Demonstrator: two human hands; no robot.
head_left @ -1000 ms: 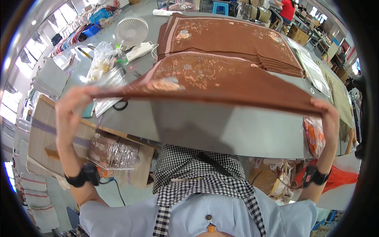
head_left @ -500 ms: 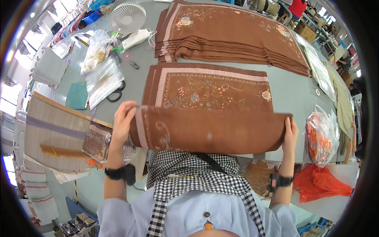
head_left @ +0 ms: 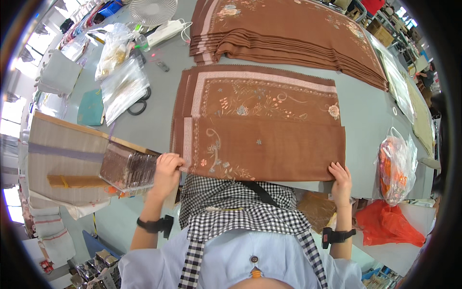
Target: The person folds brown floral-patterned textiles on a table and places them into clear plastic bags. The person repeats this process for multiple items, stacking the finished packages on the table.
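Note:
A brown floral cloth (head_left: 269,149) with a pale patterned border lies folded on the table in front of me, its plain folded layer nearest my body. Another part of the brown printed cloth (head_left: 250,96) shows flat beyond the fold. My left hand (head_left: 168,171) is closed on the near left corner, fingers bunched together. At the near right corner, my right hand (head_left: 341,180) grips the edge with its fingertips on top; its thumb is hidden.
A layered stack of similar brown cloths (head_left: 288,43) lies farther back. On the left are a white fan (head_left: 154,10), clear plastic bags (head_left: 126,89), black-handled scissors (head_left: 138,107) and a clear box (head_left: 126,166). A bag with orange contents (head_left: 394,166) sits right.
The folded layer has come down toward me and now lies flat on the table. Both hands have moved lower with its near corners, and the view has shifted slightly.

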